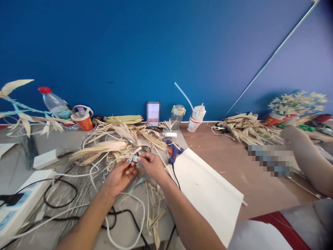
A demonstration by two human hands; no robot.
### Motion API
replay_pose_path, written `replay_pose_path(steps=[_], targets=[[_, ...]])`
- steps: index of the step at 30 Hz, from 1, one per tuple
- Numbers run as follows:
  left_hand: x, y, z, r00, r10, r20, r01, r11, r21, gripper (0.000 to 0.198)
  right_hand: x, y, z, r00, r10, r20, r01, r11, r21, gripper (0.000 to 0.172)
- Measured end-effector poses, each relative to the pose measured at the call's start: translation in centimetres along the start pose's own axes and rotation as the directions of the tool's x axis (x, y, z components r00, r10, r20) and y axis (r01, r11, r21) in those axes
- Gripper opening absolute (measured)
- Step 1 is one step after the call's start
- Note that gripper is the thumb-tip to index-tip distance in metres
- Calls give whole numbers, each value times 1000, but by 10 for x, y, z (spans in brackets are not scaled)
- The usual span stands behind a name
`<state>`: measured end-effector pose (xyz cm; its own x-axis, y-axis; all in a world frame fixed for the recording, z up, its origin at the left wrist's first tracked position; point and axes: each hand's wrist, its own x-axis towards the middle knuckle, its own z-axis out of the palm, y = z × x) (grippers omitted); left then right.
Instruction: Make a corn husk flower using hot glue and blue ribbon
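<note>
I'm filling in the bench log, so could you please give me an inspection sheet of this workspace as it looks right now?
Surface: grey table beside a brown table; a white sheet lies across the join.
Job's things: small pale strip pinched between both hands, over a pile of dried husks.
Clutter: blue glue gun, plastic bottle, orange cup, two drink cups.
Grippers: left hand and right hand both closed on the strip.
Cables: black cables and white cables, and a power strip.
Surroundings: blue wall; another person's arm at right.
</note>
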<state>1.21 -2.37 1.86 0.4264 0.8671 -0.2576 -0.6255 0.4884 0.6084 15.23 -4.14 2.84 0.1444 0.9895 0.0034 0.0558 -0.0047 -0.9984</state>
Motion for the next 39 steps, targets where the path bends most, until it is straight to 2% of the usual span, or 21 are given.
replay_pose_path(steps=[8, 22, 27, 32, 35, 39], targets=[[-2, -1, 4, 998, 61, 21, -62, 996, 64, 15, -1, -8, -4, 1000, 19, 19, -18, 999, -48, 13], [-2, -1, 5, 999, 35, 28, -36, 999, 9, 14, 3, -2, -11, 1000, 23, -18, -23, 1000, -18, 17], [-2, 1, 5, 998, 49, 43, -49, 999, -7, 6, 8, 0, -19, 993, -52, -109, 34, 987, -155, 18], [-1, 2, 6, 996, 93, 1, -93, 995, 48, 23, 14, 2, -31, 979, -80, -190, 21, 955, -296, 17], [-3, 1, 8, 993, 115, -3, -114, 989, 91, 18, 13, 3, -32, 978, -112, -178, 23, 898, -439, 20], [-4, -2, 9, 985, 173, 13, -173, 973, 150, 13, 8, 2, -29, 951, -228, -209, 41, 763, -645, 28]])
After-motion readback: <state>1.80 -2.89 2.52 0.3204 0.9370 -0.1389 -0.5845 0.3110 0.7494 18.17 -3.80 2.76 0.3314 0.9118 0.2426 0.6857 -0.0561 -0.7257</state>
